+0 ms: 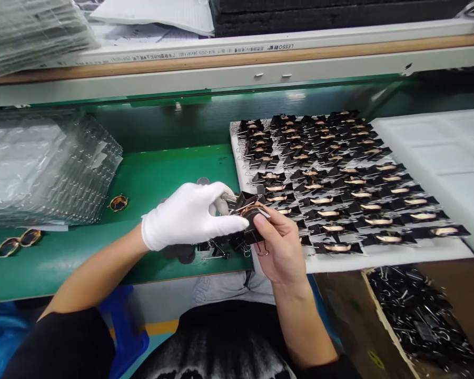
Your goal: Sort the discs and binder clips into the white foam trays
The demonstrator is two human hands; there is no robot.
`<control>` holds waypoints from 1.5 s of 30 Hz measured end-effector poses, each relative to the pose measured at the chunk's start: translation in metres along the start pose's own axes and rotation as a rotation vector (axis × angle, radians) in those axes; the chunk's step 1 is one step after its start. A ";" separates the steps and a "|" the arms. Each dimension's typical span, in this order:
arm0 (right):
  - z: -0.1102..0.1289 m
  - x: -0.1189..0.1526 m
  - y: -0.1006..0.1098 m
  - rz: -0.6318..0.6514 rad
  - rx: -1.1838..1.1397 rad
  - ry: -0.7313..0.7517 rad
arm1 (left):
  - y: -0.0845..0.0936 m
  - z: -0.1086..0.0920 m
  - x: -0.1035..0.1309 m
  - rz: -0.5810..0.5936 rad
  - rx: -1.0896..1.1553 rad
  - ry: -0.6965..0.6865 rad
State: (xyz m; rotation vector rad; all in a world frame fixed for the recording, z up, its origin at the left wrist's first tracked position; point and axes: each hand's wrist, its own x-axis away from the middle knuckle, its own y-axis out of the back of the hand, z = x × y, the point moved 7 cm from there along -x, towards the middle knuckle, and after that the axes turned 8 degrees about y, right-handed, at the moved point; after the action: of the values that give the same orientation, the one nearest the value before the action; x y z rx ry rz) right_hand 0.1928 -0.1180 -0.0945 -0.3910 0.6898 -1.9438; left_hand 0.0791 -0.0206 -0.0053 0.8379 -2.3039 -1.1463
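Observation:
My left hand (189,216), in a white glove, closes on a black binder clip (243,200), its thumb reaching along a round part. That part looks like a gold-rimmed watch case (254,207) with a dark grey disc against its face. Bare, my right hand (283,242) pinches the case and disc from the right. A second binder clip (256,236) hangs at the lower side of the case, its wire handle pointing down. Fingers hide part of the assembly. Loose binder clips (214,248) and grey discs (185,254) lie on the green table (174,163) beneath my hands.
Rows of clipped gold cases (337,247) fill a white foam board (319,265) at right. Stacked clear plastic trays (51,173) stand left, near loose gold cases (118,202). A carton of binder clips (422,316) sits lower right. A shelf edge (221,76) crosses above the table.

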 end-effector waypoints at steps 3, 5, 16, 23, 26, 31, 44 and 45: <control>0.002 0.000 0.001 -0.004 0.022 0.028 | -0.002 -0.001 0.000 -0.019 -0.008 0.048; 0.003 0.000 0.004 -0.008 0.051 0.044 | -0.004 -0.002 0.000 -0.012 0.020 0.064; 0.048 -0.001 0.028 0.076 0.558 0.209 | 0.003 -0.008 0.008 -0.073 0.059 -0.209; 0.069 -0.002 0.006 0.225 0.826 0.402 | 0.002 -0.015 0.014 -0.063 0.009 -0.278; 0.068 0.000 0.002 0.288 0.870 0.432 | 0.003 -0.015 0.017 -0.047 0.010 -0.305; 0.067 0.003 -0.001 0.380 0.923 0.501 | 0.003 -0.014 0.019 -0.034 0.019 -0.301; 0.070 0.009 0.000 0.398 0.888 0.539 | 0.000 -0.011 0.017 0.024 0.077 -0.207; 0.072 0.009 0.000 0.387 0.844 0.539 | 0.000 -0.011 0.017 0.036 0.076 -0.192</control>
State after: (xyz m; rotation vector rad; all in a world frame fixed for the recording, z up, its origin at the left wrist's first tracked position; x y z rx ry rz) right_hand 0.2284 -0.1471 -0.0381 0.7521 0.1872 -1.7727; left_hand 0.0738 -0.0383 0.0023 0.7385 -2.5216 -1.1758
